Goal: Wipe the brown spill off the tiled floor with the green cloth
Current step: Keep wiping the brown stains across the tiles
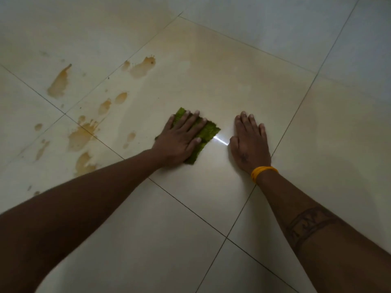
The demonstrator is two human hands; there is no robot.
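Leftward, brown spill [80, 137] is lying in patches on tiled floor [190, 218] | left hand [179, 140] is pressing flat, fingers spread, on green cloth [206, 134] | right hand [249, 142] is resting open-palmed on floor, wearing yellow wristband [263, 172]

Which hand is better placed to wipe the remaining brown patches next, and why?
Left. The left hand already presses flat on the green cloth, nearest the brown spill. The right hand rests bare on the tiled floor, farther away.
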